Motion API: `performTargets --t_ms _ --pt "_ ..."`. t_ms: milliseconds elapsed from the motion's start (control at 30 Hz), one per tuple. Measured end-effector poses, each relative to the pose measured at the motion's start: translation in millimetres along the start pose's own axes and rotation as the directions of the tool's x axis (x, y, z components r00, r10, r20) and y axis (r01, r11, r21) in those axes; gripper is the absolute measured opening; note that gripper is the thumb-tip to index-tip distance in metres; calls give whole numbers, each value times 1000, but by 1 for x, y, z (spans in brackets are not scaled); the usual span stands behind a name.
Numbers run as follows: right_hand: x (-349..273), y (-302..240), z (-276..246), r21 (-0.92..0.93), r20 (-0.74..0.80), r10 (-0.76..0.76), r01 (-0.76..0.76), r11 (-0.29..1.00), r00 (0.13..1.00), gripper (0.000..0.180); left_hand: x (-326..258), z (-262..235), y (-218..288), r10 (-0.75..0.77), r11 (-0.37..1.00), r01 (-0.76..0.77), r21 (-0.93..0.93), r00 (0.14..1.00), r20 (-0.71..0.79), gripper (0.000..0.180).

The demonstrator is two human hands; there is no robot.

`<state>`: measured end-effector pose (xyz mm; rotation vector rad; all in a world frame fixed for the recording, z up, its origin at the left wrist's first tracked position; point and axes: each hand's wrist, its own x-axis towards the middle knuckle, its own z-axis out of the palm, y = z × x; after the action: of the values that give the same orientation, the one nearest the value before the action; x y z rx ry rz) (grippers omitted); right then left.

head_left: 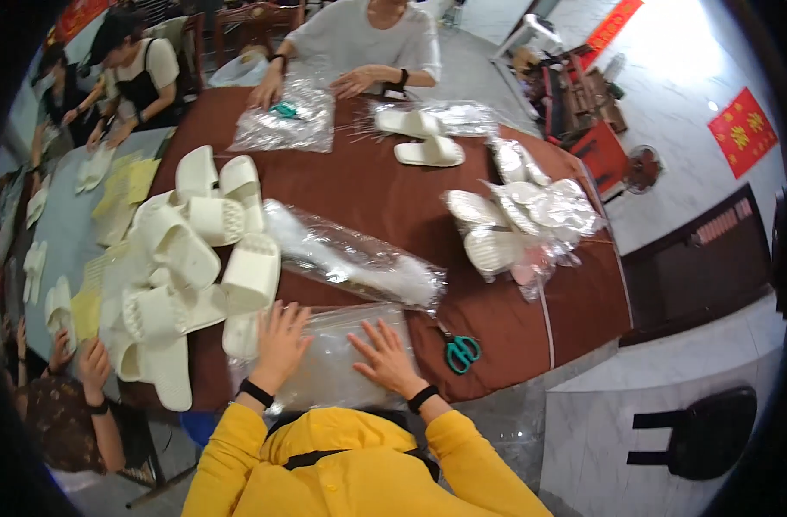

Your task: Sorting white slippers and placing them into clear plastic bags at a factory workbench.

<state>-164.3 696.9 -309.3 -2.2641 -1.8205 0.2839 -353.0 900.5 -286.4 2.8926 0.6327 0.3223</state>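
A flat stack of clear plastic bags (329, 349) lies at the near edge of the brown-covered table. My left hand (281, 345) rests on its left side, fingers stretched out, close to a white slipper (252, 271). On the right side of the bags my right hand (383, 357) lies flat with its fingers spread. Neither hand holds anything. Green-handled scissors (461, 352) lie to the right of my right hand. Beyond the bags stretches a long clear plastic wrap (350, 254) with white material inside. A large pile of white slippers (182, 241) spreads to the left.
Bagged slippers (522, 220) sit at the right of the brown tablecloth (505, 336). A loose slipper pair (428, 152) lies farther back. Across the table a person in white (367, 43) handles clear bags (286, 121). Other people work around a grey table (62, 224) at the left.
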Motion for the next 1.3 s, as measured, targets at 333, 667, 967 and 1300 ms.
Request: performTargets --t_ms 333,667,967,1300 --pt "8 36 -39 568 -66 124 -64 820 990 40 -31 5 -86 -274 961 276 -18 958 84 76" --pt "78 175 -133 -125 -364 557 -632 765 747 98 -43 -35 25 -3 967 -10 -256 999 -51 40" --pt "76 241 -179 -507 -266 290 -389 769 919 88 -67 14 16 9 975 54 -216 961 278 60" --pt "19 155 -352 437 -403 458 -274 857 792 60 -56 9 9 -23 972 70 -225 978 205 63"
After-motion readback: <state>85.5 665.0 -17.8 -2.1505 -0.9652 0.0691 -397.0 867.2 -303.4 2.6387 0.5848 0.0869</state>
